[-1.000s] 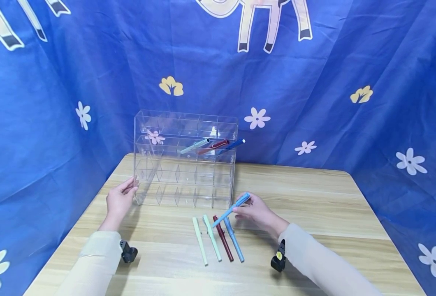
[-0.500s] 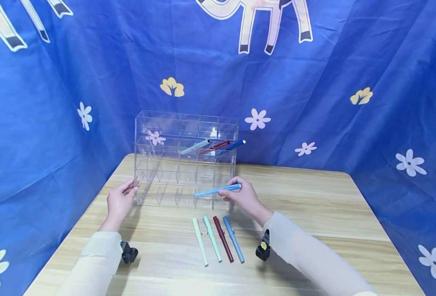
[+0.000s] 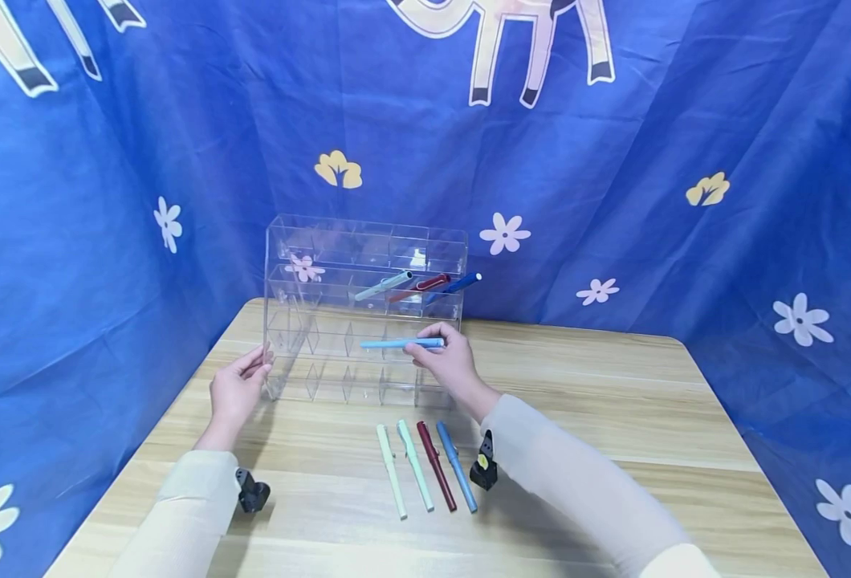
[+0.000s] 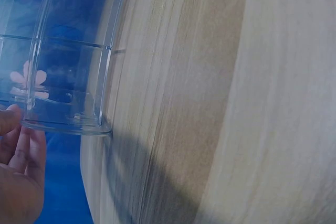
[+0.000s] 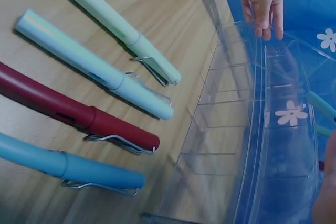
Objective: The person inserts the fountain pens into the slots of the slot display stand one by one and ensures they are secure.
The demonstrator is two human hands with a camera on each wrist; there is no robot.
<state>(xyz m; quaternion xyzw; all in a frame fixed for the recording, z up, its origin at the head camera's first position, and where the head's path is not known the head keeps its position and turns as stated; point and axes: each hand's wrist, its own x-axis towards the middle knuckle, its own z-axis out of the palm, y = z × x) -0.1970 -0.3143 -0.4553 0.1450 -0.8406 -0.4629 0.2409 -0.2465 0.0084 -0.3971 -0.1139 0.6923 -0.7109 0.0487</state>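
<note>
A clear plastic compartment rack (image 3: 364,325) stands on the table. Thumb and fingers of my left hand (image 3: 236,395) pinch its left side wall, which the left wrist view shows close up. My right hand (image 3: 454,365) holds a light blue pen (image 3: 385,344) nearly level in front of the rack's middle rows; the pen's cap end is partly behind the fingers. In the second row from the top lean a pale blue pen (image 3: 384,286), a dark red pen (image 3: 420,287) and a dark blue pen (image 3: 454,287).
On the table before the rack lie a cream-green pen (image 3: 392,471), a mint pen (image 3: 415,465), a dark red pen (image 3: 437,466) and a blue pen (image 3: 458,466), side by side. A blue patterned curtain (image 3: 570,201) hangs around the wooden table (image 3: 599,401).
My right hand has carried the light blue pen up and left, from above the lying pens to the rack's front, turning it from slanted to nearly level. The left hand has stayed put.
</note>
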